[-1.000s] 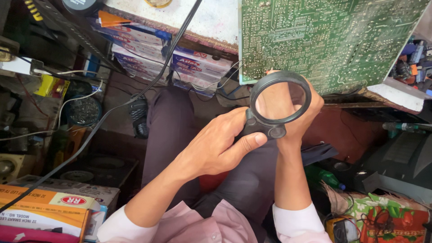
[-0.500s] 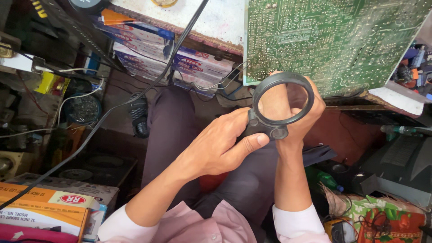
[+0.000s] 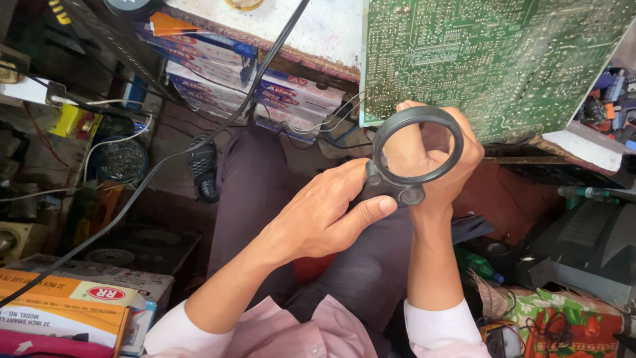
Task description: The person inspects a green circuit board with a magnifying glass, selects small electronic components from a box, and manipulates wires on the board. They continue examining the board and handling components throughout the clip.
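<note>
A black round magnifying glass (image 3: 442, 120) with a short handle is held up over my lap, in front of the lower edge of a large green circuit board (image 3: 490, 53). My left hand (image 3: 324, 215) pinches its handle between thumb and fingers. My right hand (image 3: 440, 166) is behind the ring, fingers curled around its rim and seen through the lens. My legs in dark trousers (image 3: 265, 192) are below.
The circuit board leans on a worn white bench top (image 3: 318, 26) with stacked printed boxes (image 3: 225, 73) under it. A black cable (image 3: 199, 139) runs diagonally across. Cardboard boxes (image 3: 66, 308) lie at lower left, patterned cloth (image 3: 563, 325) at lower right, a sandal (image 3: 204, 169) on the floor.
Both hands with the magnifying glass have shifted slightly to the right and up, toward the circuit board's lower edge. The grip is unchanged.
</note>
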